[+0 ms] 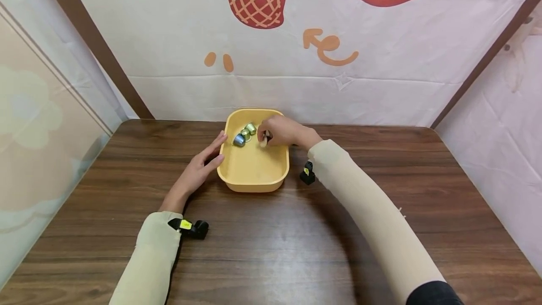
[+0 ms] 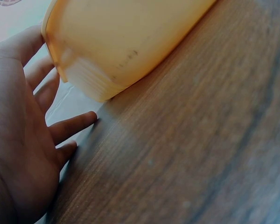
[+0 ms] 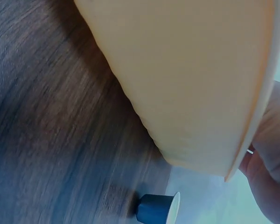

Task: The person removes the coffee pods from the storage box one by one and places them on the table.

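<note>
A yellow plastic bin (image 1: 254, 173) stands on the table. Inside it, toward the left wall, lie several coffee capsules: a blue one (image 1: 239, 140) and green ones, among them one near the back (image 1: 251, 128). My right hand (image 1: 281, 131) reaches over the right rim and pinches a coffee capsule whose pale face (image 1: 263, 142) shows below the fingers; in the right wrist view the rim and wall hide most of that grasp. Along the left side, my left hand (image 1: 199, 166) rests its extended fingertips and thumb against the bin's rim, with the palm apart from the wall.
A dark blue capsule (image 3: 156, 208) lies on its side on the wooden table (image 3: 51, 116), outside the bin. Behind the table's back edge hangs a white printed cloth (image 1: 178, 60). Black wrist cameras are strapped at both sleeves, the left one (image 1: 195, 228) near the tabletop.
</note>
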A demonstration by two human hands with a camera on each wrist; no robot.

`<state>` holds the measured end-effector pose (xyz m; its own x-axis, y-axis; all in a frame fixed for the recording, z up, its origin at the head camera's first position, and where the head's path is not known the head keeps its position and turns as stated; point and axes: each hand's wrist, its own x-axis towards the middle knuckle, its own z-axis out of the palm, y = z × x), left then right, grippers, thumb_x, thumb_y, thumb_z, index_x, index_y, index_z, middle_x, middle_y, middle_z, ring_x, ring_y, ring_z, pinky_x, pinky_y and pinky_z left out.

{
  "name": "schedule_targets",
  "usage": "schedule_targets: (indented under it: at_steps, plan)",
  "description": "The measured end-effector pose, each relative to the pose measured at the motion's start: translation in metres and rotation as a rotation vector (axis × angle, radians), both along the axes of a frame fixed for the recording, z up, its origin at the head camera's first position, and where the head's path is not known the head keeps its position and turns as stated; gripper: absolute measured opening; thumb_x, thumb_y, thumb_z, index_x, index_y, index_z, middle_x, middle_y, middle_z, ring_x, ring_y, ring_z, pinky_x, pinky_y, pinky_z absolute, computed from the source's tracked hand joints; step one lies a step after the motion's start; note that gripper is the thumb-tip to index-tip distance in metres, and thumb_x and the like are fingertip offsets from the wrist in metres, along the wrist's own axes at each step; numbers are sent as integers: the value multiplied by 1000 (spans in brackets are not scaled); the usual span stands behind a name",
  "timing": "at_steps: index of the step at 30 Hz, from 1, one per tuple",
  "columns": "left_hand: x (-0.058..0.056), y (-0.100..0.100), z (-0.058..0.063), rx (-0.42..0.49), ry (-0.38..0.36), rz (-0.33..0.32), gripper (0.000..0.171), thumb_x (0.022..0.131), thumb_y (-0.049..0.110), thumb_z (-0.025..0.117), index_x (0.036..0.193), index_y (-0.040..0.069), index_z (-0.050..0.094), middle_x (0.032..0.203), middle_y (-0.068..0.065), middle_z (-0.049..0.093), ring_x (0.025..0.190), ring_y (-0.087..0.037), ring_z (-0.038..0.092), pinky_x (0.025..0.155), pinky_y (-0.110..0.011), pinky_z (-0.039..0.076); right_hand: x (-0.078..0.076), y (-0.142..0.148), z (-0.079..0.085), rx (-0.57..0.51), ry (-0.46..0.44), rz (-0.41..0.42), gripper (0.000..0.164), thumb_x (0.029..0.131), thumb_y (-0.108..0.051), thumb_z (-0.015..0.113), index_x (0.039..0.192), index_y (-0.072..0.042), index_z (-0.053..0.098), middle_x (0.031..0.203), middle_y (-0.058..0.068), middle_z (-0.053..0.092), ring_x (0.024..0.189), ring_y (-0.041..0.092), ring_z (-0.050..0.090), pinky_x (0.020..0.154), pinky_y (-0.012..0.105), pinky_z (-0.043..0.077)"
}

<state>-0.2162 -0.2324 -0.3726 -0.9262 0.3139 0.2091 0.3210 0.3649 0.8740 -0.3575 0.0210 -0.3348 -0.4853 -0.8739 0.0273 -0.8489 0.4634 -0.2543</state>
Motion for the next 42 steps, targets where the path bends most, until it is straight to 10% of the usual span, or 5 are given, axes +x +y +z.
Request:
schedule_targets:
  at_steps: [19, 35, 42]
  plan:
    - [-1, 3, 2, -12, 10, -3, 52, 100, 16, 51, 149, 11, 34, 158, -6, 16, 144, -21, 14, 111, -57, 12, 11, 35, 19, -328, 56, -85, 15, 83, -6, 73, 98, -10, 70, 90, 1, 62, 76, 17, 55, 68, 28, 46]
    - [0, 2, 0, -18, 1, 3, 52, 101, 19, 51, 149, 11, 34, 158, -5, 15, 144, -22, 13, 111, -56, 13, 26, 88, -6, -731, -10, -367, 20, 80, -8, 78, 98, -10, 69, 86, 1, 61, 71, 14, 57, 65, 30, 49]
    - [-1, 4, 0, -13, 1, 8, 52, 100, 15, 50, 149, 8, 33, 158, -6, 15, 144, -24, 13, 111, -57, 13, 51, 103, 3, -909, -117, -499, 25, 79, 1, 77, 102, 3, 67, 88, 20, 64, 75, 29, 61, 71, 37, 51]
